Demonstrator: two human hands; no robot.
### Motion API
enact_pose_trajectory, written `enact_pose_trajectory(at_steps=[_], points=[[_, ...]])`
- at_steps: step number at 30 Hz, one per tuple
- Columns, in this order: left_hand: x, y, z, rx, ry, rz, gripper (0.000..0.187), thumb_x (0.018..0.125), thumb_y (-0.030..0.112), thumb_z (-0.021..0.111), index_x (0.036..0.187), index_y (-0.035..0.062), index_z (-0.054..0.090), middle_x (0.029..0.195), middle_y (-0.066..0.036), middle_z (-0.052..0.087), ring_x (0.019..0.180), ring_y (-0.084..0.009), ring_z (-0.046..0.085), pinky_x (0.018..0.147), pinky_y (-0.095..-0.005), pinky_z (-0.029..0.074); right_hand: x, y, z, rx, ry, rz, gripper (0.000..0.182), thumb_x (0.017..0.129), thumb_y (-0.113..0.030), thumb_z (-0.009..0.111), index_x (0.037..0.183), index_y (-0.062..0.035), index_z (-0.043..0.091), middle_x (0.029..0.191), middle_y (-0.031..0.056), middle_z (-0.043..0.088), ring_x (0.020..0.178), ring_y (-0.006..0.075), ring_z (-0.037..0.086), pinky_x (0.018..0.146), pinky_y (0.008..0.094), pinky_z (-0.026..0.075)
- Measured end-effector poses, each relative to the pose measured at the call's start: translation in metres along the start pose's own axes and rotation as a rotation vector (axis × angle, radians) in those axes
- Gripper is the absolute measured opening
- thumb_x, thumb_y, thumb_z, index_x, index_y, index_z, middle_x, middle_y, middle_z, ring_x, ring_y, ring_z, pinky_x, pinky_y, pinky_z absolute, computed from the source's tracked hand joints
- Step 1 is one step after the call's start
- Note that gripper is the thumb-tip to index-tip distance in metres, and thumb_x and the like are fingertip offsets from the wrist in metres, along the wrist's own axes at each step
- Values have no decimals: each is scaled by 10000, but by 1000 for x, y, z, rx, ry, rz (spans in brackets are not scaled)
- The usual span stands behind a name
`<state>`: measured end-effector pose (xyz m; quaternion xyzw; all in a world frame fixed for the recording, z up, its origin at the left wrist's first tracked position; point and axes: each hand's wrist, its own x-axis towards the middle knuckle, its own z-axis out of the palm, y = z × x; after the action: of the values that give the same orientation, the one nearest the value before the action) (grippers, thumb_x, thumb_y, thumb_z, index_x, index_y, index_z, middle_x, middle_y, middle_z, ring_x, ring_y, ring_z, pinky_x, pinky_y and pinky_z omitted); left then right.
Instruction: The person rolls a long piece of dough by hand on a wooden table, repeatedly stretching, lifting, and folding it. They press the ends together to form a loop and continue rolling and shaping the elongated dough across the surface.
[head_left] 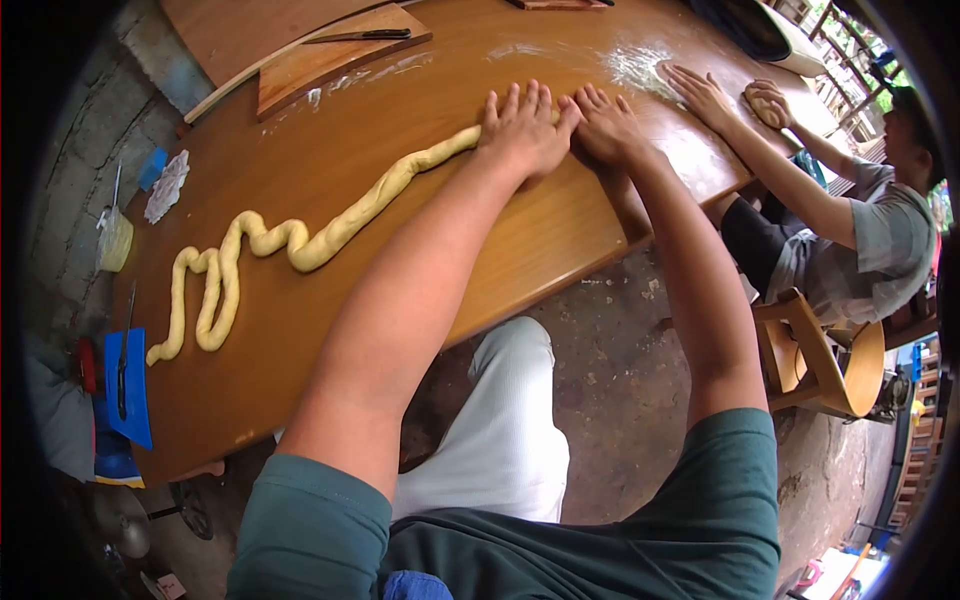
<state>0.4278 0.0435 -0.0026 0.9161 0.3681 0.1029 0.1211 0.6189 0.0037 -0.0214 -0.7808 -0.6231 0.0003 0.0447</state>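
Big wooden surface (330, 170) fills most of the frame. A long dough rope (300, 240) snakes across it from the lower left up to the hands in the upper middle. Left hand (522, 128) and right hand (605, 125) lie flat side by side on the rope's end, fingers spread, nothing pinched. At upper right a co-worker's hands (735, 98) press a dough lump (765, 108). Cutting board (335, 55) with a knife (360, 36) sits upper left. Yellowish container (115, 240) at far left, contents unclear; no readable writing.

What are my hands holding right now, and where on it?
Nothing is gripped. The left hand and right hand press flat, fingers spread, on the near end of the long dough rope on the wooden table.
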Motion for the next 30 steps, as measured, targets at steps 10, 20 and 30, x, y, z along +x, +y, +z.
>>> enact_pose_trajectory(at_steps=[10, 20, 30], points=[[138, -63, 8, -38, 151, -226, 738, 1115, 578, 194, 1745, 199, 133, 1825, -62, -29, 1677, -315, -36, 1340, -581, -2, 116, -5, -15, 64, 106, 52, 788, 1088, -622, 314, 1529, -7, 535, 1607, 194, 519, 1539, 320, 433, 1299, 490, 293], [108, -55, 10, 366, 297, -85, 718, 1107, 449, 264, 1712, 64, 229, 1809, -146, 116, 1675, -343, 37, 1337, -596, 26, 87, -15, -8, 19, 318, -43, 560, 1094, -476, 363, 1330, -67, 665, 1457, 171, 645, 1415, 333, 560, 1237, 468, 379], [-26, -36, 6, 132, 172, 41, 684, 1095, 434, 384, 1612, -11, 421, 1686, -210, 404, 1550, -358, 400, 1292, -536, 267, -54, -58, -22, 68, 134, -64, 635, 1112, -512, 393, 1590, -106, 489, 1682, 128, 449, 1579, 330, 376, 1295, 465, 316]])
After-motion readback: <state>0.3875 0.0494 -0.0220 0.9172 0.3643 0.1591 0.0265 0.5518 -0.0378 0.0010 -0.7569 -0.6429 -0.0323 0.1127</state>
